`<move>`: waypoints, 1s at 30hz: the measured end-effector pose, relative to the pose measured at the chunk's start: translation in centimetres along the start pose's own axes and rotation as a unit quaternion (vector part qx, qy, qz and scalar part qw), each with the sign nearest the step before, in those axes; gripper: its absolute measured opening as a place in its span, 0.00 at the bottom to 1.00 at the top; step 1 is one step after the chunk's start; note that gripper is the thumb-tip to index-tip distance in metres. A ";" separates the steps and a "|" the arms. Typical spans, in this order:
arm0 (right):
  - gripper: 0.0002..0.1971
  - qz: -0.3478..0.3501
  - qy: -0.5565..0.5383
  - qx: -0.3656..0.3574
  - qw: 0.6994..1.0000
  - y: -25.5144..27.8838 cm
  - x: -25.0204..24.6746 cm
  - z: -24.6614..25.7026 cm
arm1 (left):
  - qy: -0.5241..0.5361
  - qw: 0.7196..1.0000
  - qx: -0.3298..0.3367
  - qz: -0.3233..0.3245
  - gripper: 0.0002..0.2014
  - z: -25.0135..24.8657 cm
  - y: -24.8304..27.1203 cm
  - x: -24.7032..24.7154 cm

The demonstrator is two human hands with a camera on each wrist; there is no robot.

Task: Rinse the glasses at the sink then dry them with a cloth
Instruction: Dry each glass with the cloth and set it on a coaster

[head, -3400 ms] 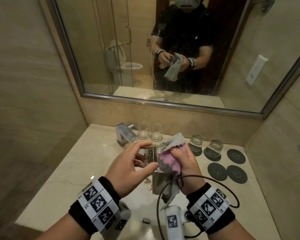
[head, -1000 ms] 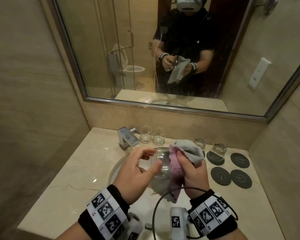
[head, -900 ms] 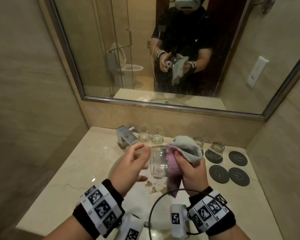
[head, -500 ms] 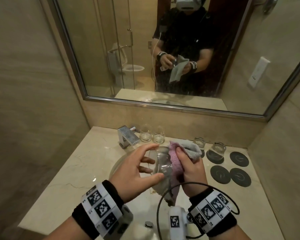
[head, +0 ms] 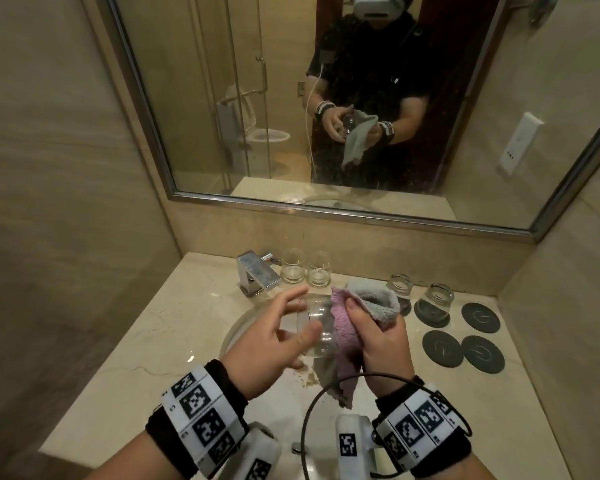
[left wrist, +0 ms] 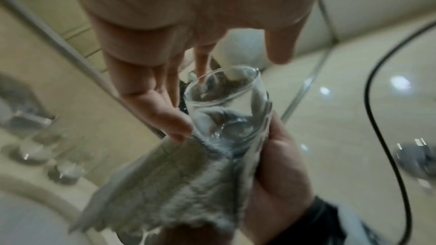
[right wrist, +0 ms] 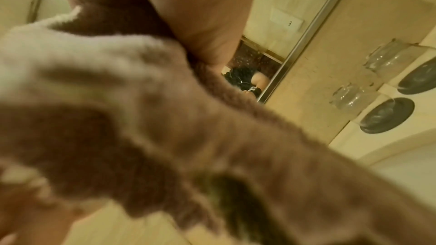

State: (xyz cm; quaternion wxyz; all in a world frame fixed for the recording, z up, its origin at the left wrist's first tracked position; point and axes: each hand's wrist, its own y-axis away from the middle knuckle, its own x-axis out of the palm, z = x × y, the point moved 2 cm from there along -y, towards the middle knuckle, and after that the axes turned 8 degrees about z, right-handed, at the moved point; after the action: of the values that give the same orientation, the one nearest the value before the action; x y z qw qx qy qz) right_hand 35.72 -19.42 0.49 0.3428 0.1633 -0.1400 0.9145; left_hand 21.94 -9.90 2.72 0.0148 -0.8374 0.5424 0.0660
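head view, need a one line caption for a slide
Over the sink, right hand wipes a glass with a cloth, left hand steadying its rim.

Compared with half a second earlier, the left hand (head: pixel 274 341) now has its fingers spread looser around the glass (head: pixel 317 327), and the cloth (head: pixel 357 317) bunches higher over the right hand (head: pixel 383 344).

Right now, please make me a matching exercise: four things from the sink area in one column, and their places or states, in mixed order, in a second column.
1. held glass
2. cloth
3. faucet
4. front two coasters

a. nothing on them
b. gripped in the right hand
c. behind the basin, beside two upright glasses
d. on its side, between both hands

Pairs: 1-d, 2-b, 3-c, 4-a
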 end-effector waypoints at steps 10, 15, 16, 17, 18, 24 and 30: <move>0.08 0.007 -0.041 0.042 0.998 -0.1 -0.2 0.2 | -0.209 0.974 0.083 0.025 0.32 -0.3 0.1 0.0; 0.19 -0.009 0.000 0.019 1.000 0.3 -0.2 -0.2 | 0.100 0.991 -0.080 -0.032 0.34 0.0 -0.7 0.1; 0.21 -0.012 0.004 0.018 1.000 0.3 -0.3 -0.2 | 0.062 0.996 -0.064 -0.027 0.30 0.0 -0.6 0.2; 0.21 -0.012 0.005 0.021 1.000 0.3 -0.3 -0.1 | 0.000 0.999 -0.030 -0.014 0.28 -0.2 -0.5 0.3; 0.19 -0.010 0.003 0.024 1.000 0.2 -0.4 0.0 | -0.076 0.997 0.011 0.004 0.27 -0.4 -0.3 0.4; 0.20 0.004 -0.003 0.003 1.000 0.1 -0.7 0.4 | 0.050 0.998 -0.041 -0.008 0.34 -0.6 -0.6 0.3; 0.23 -0.008 0.026 -0.014 1.000 0.3 -0.8 0.0 | 0.021 0.999 -0.048 0.000 0.25 -1.0 -0.6 0.9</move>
State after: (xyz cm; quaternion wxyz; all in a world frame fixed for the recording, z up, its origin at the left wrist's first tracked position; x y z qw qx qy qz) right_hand 36.09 -20.10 0.14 0.3562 0.1355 -0.1427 0.9135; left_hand 22.90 -10.57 3.55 -0.0371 -0.8384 0.5388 0.0741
